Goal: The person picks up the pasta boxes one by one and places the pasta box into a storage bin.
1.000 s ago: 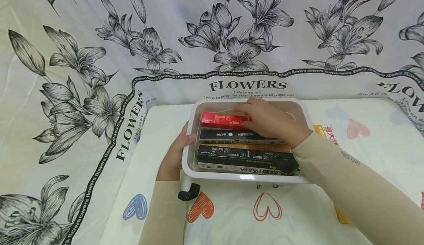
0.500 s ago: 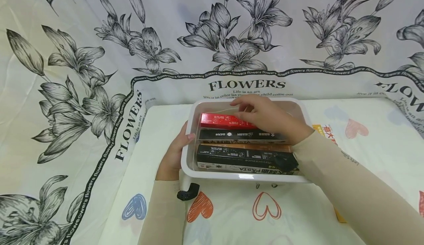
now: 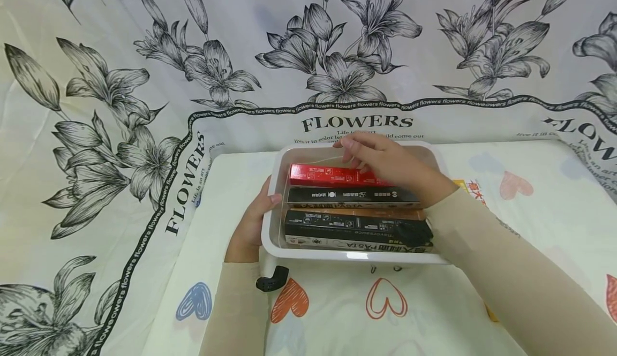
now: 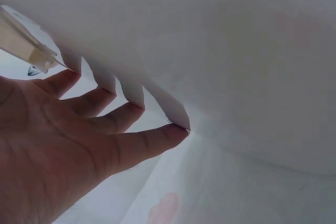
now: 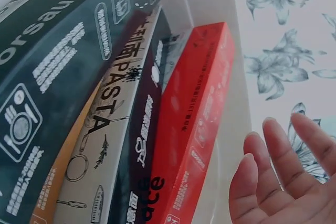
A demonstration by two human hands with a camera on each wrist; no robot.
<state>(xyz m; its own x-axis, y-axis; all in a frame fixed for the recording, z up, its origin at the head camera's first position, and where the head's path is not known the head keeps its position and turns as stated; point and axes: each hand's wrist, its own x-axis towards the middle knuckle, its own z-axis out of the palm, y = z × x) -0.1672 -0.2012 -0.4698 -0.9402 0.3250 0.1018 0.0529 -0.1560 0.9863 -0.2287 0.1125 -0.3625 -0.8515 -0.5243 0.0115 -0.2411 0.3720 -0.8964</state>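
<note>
A white plastic bin (image 3: 354,258) holds several pasta boxes lined up side by side. The red box (image 3: 328,175) lies along the far side, then a black box (image 3: 344,195), with another black box (image 3: 356,225) nearest the person. My left hand (image 3: 251,222) holds the bin's left end, thumb at the rim; in the left wrist view its straight fingers (image 4: 152,142) touch the bin's outer surface. My right hand (image 3: 385,159) is above the bin's far side. The right wrist view shows its relaxed fingers (image 5: 283,161) apart from the red box, holding nothing.
Under the bin is a heart-printed cloth (image 3: 337,313). To the right, partly behind the right forearm, lies a yellow package (image 3: 469,189). A floral curtain (image 3: 217,72) stands behind. A black curved piece (image 3: 272,279) is at the left wrist.
My right hand has lifted off the red box and moved up toward the bin's far rim. My left hand keeps its place on the bin, and the boxes lie as before.
</note>
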